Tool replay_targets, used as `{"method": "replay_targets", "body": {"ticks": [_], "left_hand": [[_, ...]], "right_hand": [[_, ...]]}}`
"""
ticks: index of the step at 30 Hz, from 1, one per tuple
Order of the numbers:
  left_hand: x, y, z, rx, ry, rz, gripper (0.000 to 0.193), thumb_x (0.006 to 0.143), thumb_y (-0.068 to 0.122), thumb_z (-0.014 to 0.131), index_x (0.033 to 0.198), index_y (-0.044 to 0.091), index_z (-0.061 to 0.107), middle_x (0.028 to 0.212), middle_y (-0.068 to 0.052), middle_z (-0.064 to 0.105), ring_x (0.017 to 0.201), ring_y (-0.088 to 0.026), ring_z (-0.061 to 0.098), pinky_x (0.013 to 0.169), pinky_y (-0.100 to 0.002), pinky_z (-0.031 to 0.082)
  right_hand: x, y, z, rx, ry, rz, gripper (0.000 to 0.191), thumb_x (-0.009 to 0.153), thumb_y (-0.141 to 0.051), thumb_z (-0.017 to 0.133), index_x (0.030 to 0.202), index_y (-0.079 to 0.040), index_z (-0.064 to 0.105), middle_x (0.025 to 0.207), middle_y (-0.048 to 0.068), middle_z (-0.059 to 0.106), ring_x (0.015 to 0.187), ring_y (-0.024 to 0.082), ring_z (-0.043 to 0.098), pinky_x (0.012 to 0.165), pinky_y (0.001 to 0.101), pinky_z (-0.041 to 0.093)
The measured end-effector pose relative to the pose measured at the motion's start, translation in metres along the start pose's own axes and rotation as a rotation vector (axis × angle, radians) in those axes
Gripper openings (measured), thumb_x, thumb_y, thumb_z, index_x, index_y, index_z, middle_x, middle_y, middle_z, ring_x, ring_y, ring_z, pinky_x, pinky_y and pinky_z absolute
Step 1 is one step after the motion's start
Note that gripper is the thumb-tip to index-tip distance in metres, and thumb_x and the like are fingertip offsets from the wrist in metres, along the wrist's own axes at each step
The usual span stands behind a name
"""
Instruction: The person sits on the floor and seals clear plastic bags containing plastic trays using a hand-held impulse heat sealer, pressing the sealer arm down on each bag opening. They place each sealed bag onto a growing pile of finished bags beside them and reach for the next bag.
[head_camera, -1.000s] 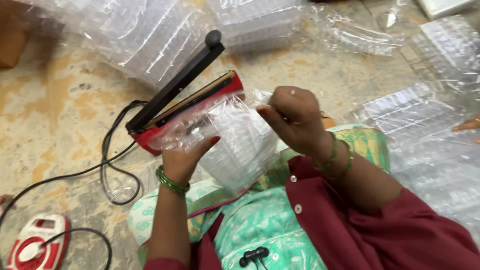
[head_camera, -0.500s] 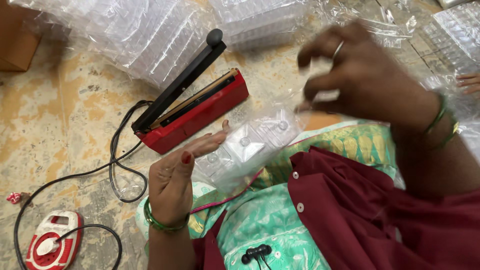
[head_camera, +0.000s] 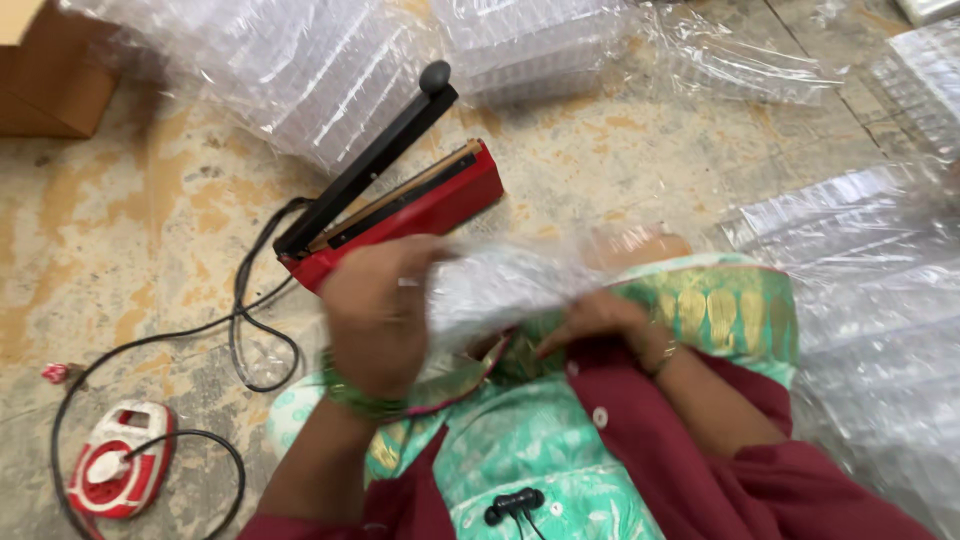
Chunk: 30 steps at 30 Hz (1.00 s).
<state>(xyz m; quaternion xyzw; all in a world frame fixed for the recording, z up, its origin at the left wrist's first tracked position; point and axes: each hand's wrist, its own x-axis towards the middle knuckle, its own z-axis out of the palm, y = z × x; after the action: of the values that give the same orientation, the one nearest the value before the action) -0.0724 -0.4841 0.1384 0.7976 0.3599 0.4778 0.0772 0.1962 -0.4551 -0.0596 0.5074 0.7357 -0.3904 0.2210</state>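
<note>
Both hands, left hand (head_camera: 375, 310) and right hand (head_camera: 595, 318), grip a clear plastic bag (head_camera: 500, 285).

Floor (head_camera: 130, 230): bare concrete, mottled w/ yellowish stains. On it, centre: red heat sealer (head_camera: 400, 210) w/ black lever arm raised, angled toward upper right. Black cable (head_camera: 250, 320) loops from its near end, runs left to a red & white extension socket (head_camera: 120, 460) at lower left. Stacks of clear plastic trays (head_camera: 300, 60) in film along the top; more clear packs (head_camera: 870, 290) at right. Brown cardboard box (head_camera: 50, 80) in upper left corner.
</note>
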Motion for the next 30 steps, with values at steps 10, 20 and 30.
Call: {"method": "replay_targets", "body": {"ticks": [10, 20, 30], "left_hand": [[0.144, -0.072, 0.077, -0.723, -0.092, -0.434, 0.034, 0.11, 0.024, 0.048, 0.101, 0.001, 0.071, 0.092, -0.01, 0.078, 0.081, -0.017, 0.079, 0.072, -0.033, 0.061], [0.215, -0.294, 0.225, -0.395, -0.563, -0.656, 0.024, 0.097, 0.02, 0.066, 0.098, -0.001, 0.077, 0.092, -0.01, 0.08, 0.086, -0.015, 0.077, 0.085, -0.032, 0.061], [0.155, -0.454, 0.244, 0.119, -1.065, -0.949, 0.049, 0.092, 0.048, 0.077, 0.103, 0.0, 0.076, 0.1, -0.013, 0.075, 0.09, -0.023, 0.067, 0.078, -0.04, 0.053]], "right_hand": [[0.07, 0.034, 0.024, 1.166, 0.602, -0.733, 0.079, 0.073, -0.011, 0.09, 0.141, -0.003, 0.053, 0.138, 0.011, 0.06, 0.129, 0.025, 0.055, 0.106, 0.0431, 0.046], [0.02, 0.084, -0.033, 1.612, 0.828, -0.397, 0.069, 0.082, -0.016, 0.077, 0.145, -0.002, 0.051, 0.128, 0.009, 0.065, 0.117, 0.019, 0.061, 0.099, 0.0369, 0.051], [0.065, 0.078, -0.036, 1.92, 0.419, -0.23, 0.061, 0.082, -0.018, 0.074, 0.137, -0.006, 0.051, 0.116, 0.008, 0.065, 0.105, 0.019, 0.064, 0.088, 0.0389, 0.057]]}}
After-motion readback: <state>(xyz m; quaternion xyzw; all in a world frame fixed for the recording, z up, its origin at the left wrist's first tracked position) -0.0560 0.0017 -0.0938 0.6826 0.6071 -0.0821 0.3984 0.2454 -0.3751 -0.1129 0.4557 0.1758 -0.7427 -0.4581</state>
